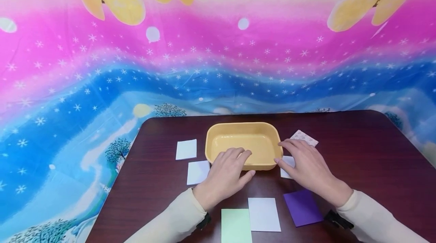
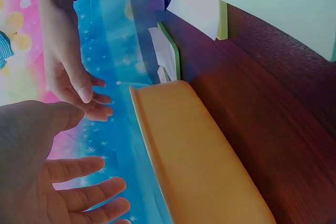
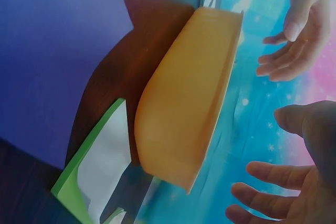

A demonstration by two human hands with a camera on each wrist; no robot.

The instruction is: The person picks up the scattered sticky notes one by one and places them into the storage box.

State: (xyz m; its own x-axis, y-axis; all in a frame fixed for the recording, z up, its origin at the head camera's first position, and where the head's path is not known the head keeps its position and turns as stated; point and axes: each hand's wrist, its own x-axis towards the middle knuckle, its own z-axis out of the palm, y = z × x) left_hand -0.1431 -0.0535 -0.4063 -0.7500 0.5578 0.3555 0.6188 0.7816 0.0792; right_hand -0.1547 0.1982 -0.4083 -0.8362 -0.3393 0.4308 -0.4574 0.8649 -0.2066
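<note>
Place: an indoor table set-up against a decorated cloth; home, office or studio cannot be told.
Backdrop: a printed cloth [image 1: 218,55] fills the upper frame and left side, pink and blue, with snowflakes and cartoon trees.
Table: a dark reddish-brown tabletop [image 1: 153,197], rounded at its far corners, lower centre.
Tabletop goods: a yellow tub [image 1: 243,124] at centre, with white [image 1: 186,149], green [image 1: 236,226] and purple paper pads [image 1: 302,208] around it.

The tub [image 1: 243,142] appears smooth plastic, lightly glossy inside. The tabletop [image 1: 361,159] shows a polished wood-grain finish. Notepads [image 1: 264,214] present as matt paper; the backdrop [image 1: 204,53], as creased cloth.
</note>
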